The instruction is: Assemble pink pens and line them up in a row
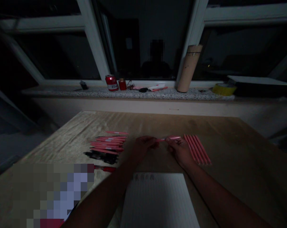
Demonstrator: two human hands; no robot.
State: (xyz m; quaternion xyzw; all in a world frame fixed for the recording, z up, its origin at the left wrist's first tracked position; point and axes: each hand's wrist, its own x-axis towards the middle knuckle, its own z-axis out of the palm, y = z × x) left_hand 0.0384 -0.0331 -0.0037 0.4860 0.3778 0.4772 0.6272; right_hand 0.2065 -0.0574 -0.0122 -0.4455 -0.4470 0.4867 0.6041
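Above the table's middle, my left hand (146, 142) and my right hand (180, 148) face each other with a pink pen (174, 137) between them. My left fingers pinch its left end, while my right fingers close round its right part. A thin, paler stretch shows between the hands; whether the pen is in one piece I cannot tell. To the right lies a neat row of several pink pens (196, 148), side by side. Left of my left hand is a loose pile of pink pens (107, 144), with black pens (102, 156) just below it.
A lined notebook (159, 199) with small scribbles lies in front of me. Red pens (107, 169) are left of it. The windowsill (93, 91) bears a red can (111, 83), a red jar (122, 84), a cardboard tube (189, 68) and yellow tape (223, 89).
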